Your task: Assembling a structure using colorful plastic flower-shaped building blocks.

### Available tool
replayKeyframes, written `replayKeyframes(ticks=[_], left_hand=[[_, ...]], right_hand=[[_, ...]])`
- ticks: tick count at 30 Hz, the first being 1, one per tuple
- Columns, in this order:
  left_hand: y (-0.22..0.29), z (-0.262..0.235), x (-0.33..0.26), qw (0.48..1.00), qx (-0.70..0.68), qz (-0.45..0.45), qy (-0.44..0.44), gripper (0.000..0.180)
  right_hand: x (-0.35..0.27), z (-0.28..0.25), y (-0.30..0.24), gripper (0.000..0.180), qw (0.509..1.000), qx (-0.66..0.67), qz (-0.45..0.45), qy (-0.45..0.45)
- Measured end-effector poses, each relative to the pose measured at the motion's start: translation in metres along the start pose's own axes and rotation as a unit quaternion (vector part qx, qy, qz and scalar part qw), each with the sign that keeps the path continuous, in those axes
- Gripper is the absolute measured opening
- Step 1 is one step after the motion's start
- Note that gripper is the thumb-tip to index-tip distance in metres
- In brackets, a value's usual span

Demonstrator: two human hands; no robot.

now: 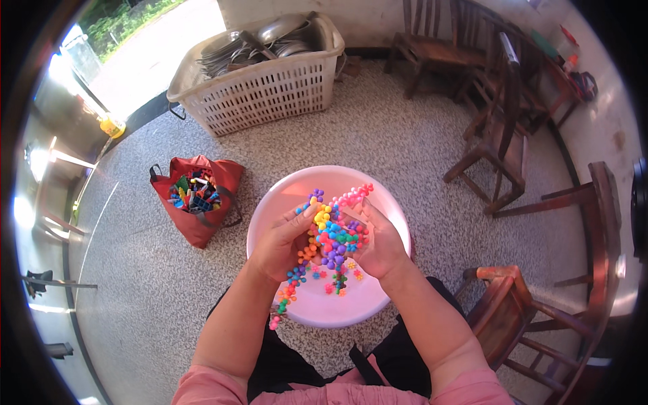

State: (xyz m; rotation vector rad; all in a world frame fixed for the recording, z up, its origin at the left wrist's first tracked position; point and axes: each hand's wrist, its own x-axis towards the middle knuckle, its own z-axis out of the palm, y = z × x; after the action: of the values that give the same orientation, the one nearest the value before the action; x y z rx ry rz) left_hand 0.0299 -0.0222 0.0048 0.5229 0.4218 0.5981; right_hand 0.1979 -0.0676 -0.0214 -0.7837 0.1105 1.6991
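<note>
I am sitting over a round white plastic basin on the speckled floor, and my left hand and right hand are closing from either side on a tangled cluster of small multicoloured plastic connector beads above it. A few loose beads are lying in the basin.
</note>
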Motion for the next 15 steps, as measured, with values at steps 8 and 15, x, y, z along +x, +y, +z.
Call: replayKeyframes(ticks=[8,15], left_hand=[[-0.010,0.013,0.003,0.968,0.224,0.003,0.109,0.036],[-0.011,0.014,0.002,0.940,0.323,-0.007,0.107,0.037]], right_hand=[[0.006,-0.015,-0.003,0.022,0.974,-0.200,-0.098,-0.047],[0.000,0.000,-0.002,0.026,0.949,-0.281,-0.140,-0.029]])
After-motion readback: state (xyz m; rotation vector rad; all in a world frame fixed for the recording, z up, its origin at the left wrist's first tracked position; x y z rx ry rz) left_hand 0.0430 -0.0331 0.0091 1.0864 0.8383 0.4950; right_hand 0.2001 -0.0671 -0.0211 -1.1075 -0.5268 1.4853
